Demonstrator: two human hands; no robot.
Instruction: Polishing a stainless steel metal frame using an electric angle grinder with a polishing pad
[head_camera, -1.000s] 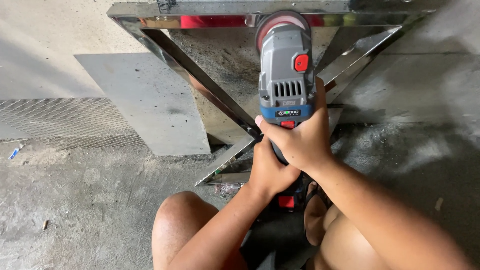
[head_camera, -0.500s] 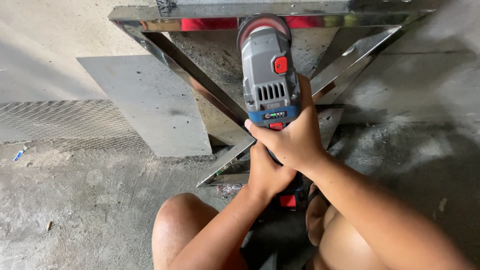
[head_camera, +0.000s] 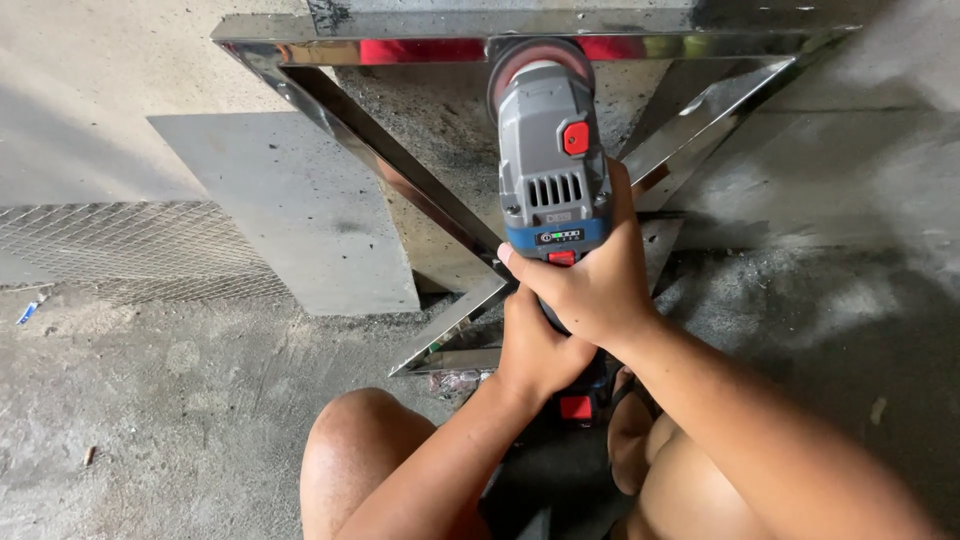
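Both hands grip a grey cordless grinder (head_camera: 552, 165) with a red switch and a blue band. My right hand (head_camera: 592, 283) wraps the body just behind the blue band. My left hand (head_camera: 533, 350) holds the handle lower down, near the red battery catch. The grinder's round disc (head_camera: 537, 62) rests against the top bar of a shiny steel frame (head_camera: 400, 50) that has crossed diagonal bars. The frame leans against a concrete wall.
A grey flat panel (head_camera: 290, 205) leans on the wall at left, next to a strip of wire mesh (head_camera: 110, 250). My bare knee (head_camera: 365, 455) is bent below the hands. The concrete floor (head_camera: 150, 420) holds small bits of debris.
The grinder and both hands have slid to the left along the frame's top bar, and the disc has stayed on the bar.
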